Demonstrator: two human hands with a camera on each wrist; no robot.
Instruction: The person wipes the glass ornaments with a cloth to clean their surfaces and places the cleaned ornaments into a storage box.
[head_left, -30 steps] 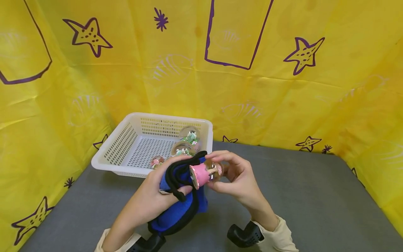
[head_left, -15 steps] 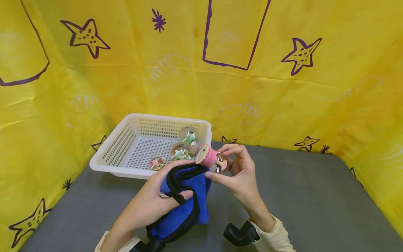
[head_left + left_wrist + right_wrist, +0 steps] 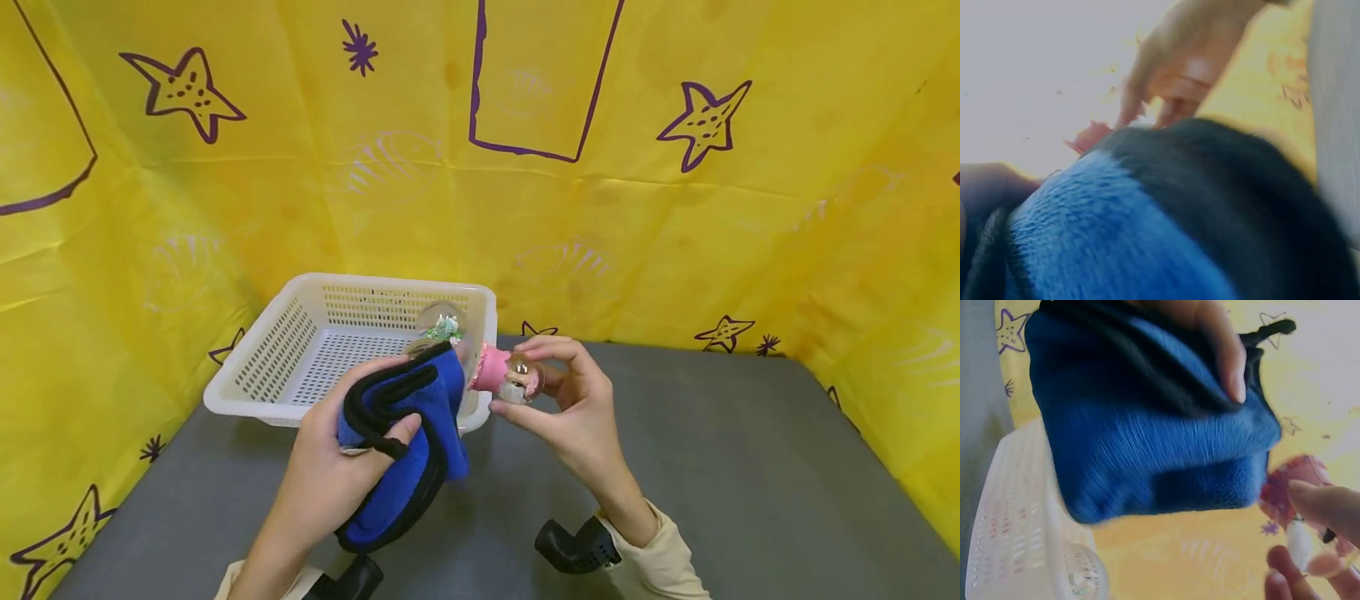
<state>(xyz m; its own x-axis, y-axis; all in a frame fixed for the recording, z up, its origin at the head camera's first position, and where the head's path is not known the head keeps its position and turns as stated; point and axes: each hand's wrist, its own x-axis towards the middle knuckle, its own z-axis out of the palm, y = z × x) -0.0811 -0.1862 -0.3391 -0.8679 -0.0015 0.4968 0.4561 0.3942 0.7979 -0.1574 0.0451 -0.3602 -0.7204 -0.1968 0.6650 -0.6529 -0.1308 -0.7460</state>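
My left hand (image 3: 337, 458) grips a folded blue cloth (image 3: 442, 408) with black edging, its thumb pressed over the folds. In the right wrist view the cloth (image 3: 1147, 437) hangs broad across the middle. My right hand (image 3: 573, 400) pinches a small snow globe (image 3: 495, 369) by its clear dome between thumb and fingers. The globe lies on its side, its pink base pointing left toward the cloth. Behind the cloth, in the basket, another snow globe (image 3: 442, 323) with a green and white scene shows; more there is hidden by the cloth.
A white perforated plastic basket (image 3: 255, 400) stands on the grey table (image 3: 720, 467), behind the left hand. A yellow curtain (image 3: 585, 217) with purple starfish drawings hangs at the back and sides. Black devices (image 3: 573, 546) are strapped at both wrists.
The left hand has drawn the cloth left, away from the snow globe, covering more of the basket. The right hand has raised the globe slightly and turned its base from the cloth toward the basket's side.
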